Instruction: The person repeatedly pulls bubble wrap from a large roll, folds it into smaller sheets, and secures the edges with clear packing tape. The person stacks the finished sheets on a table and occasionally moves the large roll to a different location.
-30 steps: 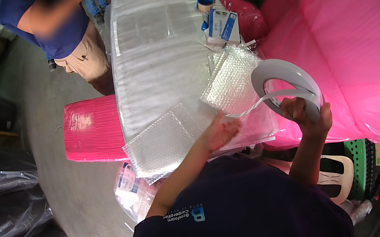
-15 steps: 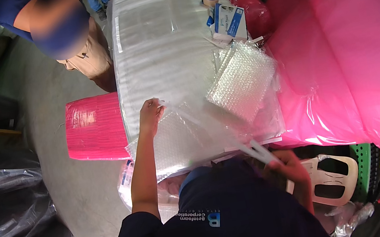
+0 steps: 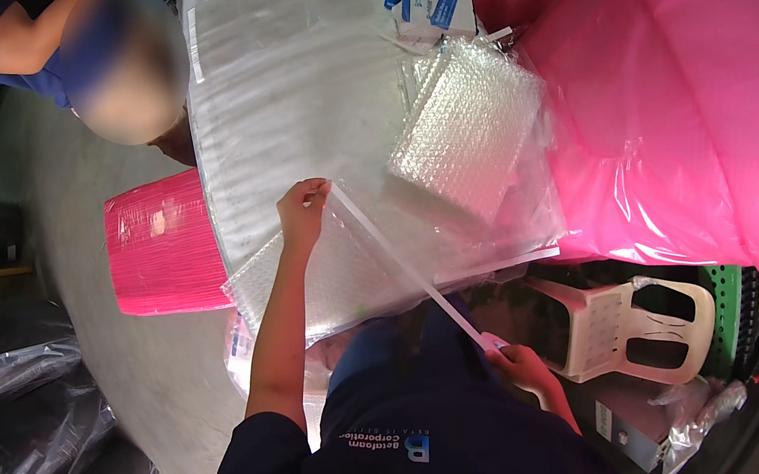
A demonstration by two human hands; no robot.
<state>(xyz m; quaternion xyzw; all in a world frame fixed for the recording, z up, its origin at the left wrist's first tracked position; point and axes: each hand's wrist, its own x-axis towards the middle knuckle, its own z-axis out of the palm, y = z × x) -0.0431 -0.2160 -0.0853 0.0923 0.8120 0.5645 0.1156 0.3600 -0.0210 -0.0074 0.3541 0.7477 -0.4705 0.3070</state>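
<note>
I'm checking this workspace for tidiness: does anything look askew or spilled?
Mildly: the bubble-wrap stack lies slanted on the work surface, out of line with its edges. The held white strip looks straight; no spill shows.

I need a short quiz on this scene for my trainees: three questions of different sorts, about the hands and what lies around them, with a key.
1. Multiple choice: what stretches between the person's left hand and right hand?
a) a blue cord
b) a narrow white strip
c) a green hose

2. True or false: the beige chair is on the right side of the picture.

3. Fill in the missing word: the silvery bubble wrap lies to the ____ of the left hand.

Key: 1. b; 2. True; 3. right.
</note>
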